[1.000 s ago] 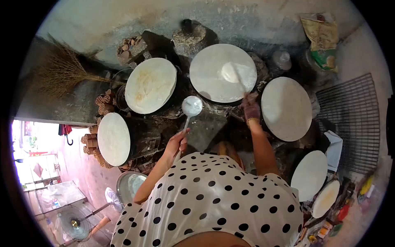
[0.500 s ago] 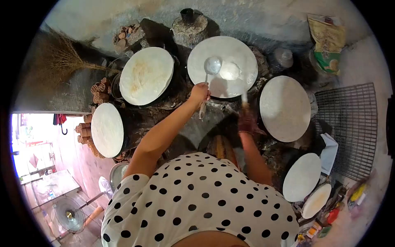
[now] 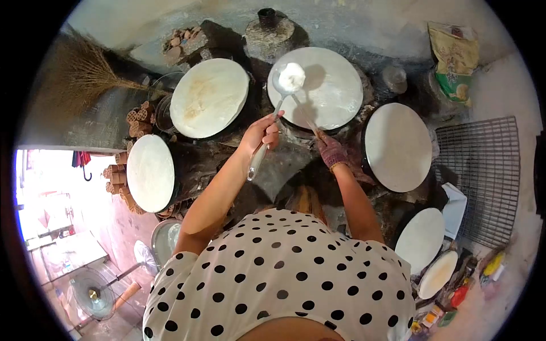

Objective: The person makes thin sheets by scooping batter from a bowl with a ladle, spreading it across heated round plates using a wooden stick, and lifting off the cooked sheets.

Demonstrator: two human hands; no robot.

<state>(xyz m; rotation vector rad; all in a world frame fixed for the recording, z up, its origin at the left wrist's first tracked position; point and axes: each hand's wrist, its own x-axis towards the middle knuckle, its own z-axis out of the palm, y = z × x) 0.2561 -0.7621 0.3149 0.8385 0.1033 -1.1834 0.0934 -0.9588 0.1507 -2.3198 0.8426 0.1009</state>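
The left hand grips a ladle above the top-centre round griddle; the gloved right hand, at that griddle's near edge, holds a thin-handled tool.

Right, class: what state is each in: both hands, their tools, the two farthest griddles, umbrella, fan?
Left hand: closed, gripping
Ladle: held raised
Right hand: gloved, closed
Stick-handled tool: held, far end white-coated
Centre griddle: white-coated, glossy
Griddle to its left: white layer, browned patches
Umbrella: hanging, handle down
Fan: on or off, cannot tell
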